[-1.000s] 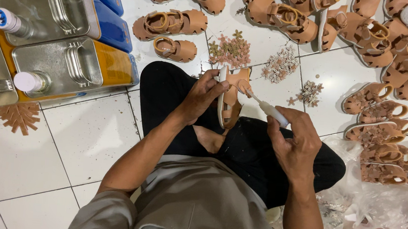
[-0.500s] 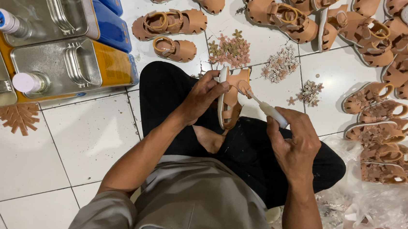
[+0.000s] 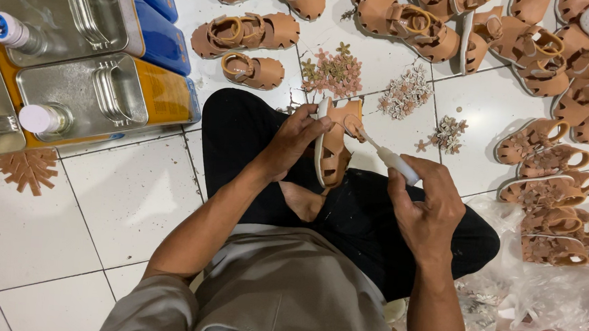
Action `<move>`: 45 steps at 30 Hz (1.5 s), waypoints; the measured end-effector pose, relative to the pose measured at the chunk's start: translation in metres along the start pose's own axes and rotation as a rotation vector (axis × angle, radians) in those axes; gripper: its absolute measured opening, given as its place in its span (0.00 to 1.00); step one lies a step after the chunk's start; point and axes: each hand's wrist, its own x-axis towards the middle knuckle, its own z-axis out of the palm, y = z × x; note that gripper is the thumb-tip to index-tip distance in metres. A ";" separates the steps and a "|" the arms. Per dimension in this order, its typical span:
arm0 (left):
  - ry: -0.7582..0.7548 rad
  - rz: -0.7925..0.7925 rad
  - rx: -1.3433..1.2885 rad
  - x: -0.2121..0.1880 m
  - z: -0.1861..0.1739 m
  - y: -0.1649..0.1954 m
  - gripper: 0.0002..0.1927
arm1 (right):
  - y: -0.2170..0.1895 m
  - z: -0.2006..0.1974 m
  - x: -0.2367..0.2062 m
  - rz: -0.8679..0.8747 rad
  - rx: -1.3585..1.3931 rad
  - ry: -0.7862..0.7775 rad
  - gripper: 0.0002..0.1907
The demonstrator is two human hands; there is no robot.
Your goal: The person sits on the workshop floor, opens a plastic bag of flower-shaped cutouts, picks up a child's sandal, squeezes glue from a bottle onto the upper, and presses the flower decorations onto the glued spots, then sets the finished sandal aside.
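At frame centre the left hand (image 3: 295,139) pinched a small tan sandal (image 3: 334,147) upright over the lap, while the right hand's (image 3: 425,209) grip was closed around a white glue applicator (image 3: 394,161), its tip at the strap. A shaky squeeze might have smeared glue or tilted the sandal. The tip's exact contact and the sandal's far side were hidden; the plastic bags (image 3: 543,297) at lower right were cut off.

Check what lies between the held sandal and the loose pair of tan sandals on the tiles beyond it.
In the head view, a pile of small flower trims lies on the white tiles between the held sandal and the sandal pair.
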 end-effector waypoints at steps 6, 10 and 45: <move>0.005 -0.024 0.003 0.000 0.000 -0.002 0.39 | 0.008 0.001 -0.004 -0.042 0.010 0.014 0.11; -0.005 -0.013 0.003 0.001 0.001 -0.003 0.40 | 0.012 0.005 -0.007 -0.026 0.058 0.024 0.12; 0.024 -0.073 0.133 -0.003 0.006 0.005 0.54 | 0.021 0.005 -0.012 -0.197 0.020 0.093 0.32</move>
